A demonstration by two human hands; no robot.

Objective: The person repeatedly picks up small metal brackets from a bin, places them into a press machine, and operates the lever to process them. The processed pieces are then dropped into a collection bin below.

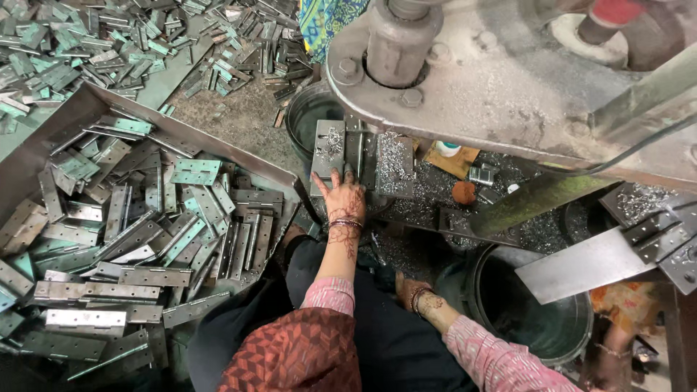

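My left hand (343, 197) reaches forward and lies flat, fingers spread, on the near edge of an open metal hinge (357, 154) that rests on the drill machine's bed, holding it down. Metal shavings (393, 163) cover the hinge's right leaf. The machine's grey spindle (403, 36) stands above it. My right hand (415, 292) hangs low by my lap, beside a dark bucket (537, 308). Its fingers are curled down out of sight, so I cannot tell if it holds anything.
A large metal tray (87, 101) on my left is heaped with several hinges (145, 225). More hinges (109, 43) litter the floor beyond it. A second bucket (308, 120) sits behind the bed. A green lever (537, 199) and a steel chute (581, 265) cross the right side.
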